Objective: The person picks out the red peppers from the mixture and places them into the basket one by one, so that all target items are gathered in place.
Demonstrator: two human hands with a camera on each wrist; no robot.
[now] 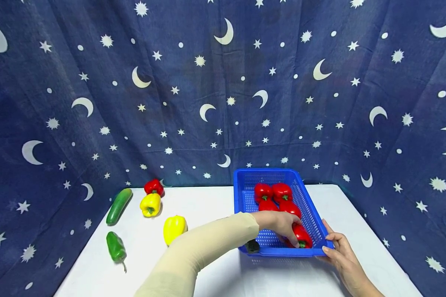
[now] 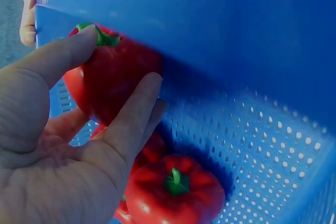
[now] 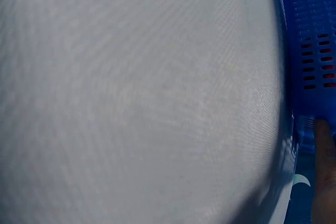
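Observation:
Inside the blue plastic basket [image 1: 312,202], my left hand [image 1: 282,225] grips a red bell pepper [image 1: 302,236] near the front right corner. The left wrist view shows the thumb beside the green stem of that pepper [image 2: 118,77] and the fingers along its side. Other red bell peppers [image 1: 282,192] lie behind it in the basket; part of them is hidden by my hand. With thumb and fingers my right hand [image 1: 343,258] holds the basket's front right corner. A finger [image 3: 324,166] of it touches the basket wall [image 3: 310,98] in the right wrist view.
On the white table [image 1: 208,276], to the left, lie a cucumber [image 1: 119,206], a green pepper [image 1: 116,247], a red bell pepper [image 1: 154,187] and two yellow bell peppers [image 1: 150,205]. My left sleeve partly covers the nearer yellow one. A starry blue curtain [image 1: 193,103] surrounds the table.

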